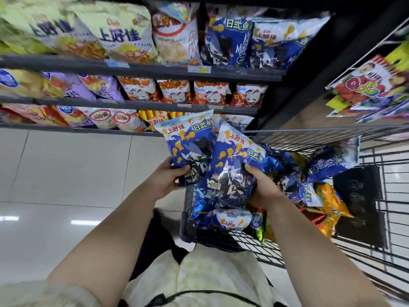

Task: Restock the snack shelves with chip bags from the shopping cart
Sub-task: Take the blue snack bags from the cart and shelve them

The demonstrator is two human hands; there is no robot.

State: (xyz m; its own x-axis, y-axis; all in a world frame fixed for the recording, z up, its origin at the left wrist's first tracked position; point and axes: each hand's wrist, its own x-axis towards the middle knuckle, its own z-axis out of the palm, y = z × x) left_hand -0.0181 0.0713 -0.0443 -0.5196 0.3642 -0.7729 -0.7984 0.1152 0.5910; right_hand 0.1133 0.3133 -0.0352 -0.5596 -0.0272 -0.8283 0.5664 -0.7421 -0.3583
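My left hand (168, 176) grips the bottom of a blue and white chip bag (188, 140), held upright in front of the lower shelves. Beside it, my right hand (263, 185) grips a second blue bag of the same kind (232, 160) above the wire shopping cart (309, 138). More blue bags (332, 160) and some yellow and orange ones (329, 204) lie in the cart. Matching blue bags (230, 41) stand on the top shelf at the right.
Dark shelves (141, 72) ahead hold rows of yellow, purple, white and orange snack bags. A rack at the right (367, 85) carries hanging packets. Pale floor tiles (66, 169) lie to the left of the cart. A black panel (358, 204) stands against the cart's far wall.
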